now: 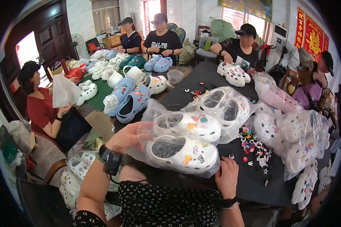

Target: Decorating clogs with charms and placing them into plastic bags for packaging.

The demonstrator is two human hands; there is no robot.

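Observation:
A pair of white clogs (pixel 204 147) with colourful charms lies in a clear plastic bag (pixel 155 109) on the black tabletop in front of me. My left hand (pixel 129 137) is closed on the bag's loose end by the heels. At the toe end, my right hand (pixel 227 174) rests on the table with its fingers stretched out and its thumb side against the bag. Just behind lies another bagged pair of white clogs (pixel 225 104). Loose charms (pixel 255 145) are scattered to the right of the bag, beyond my right hand.
More bagged white clogs (pixel 291 132) are piled at the right. Blue clogs (pixel 132 98) and white ones cover a green-topped table (pixel 96 100) at the far left. Several people sit around both tables. A chair (pixel 38 196) and bagged clogs (pixel 74 178) stand at my left.

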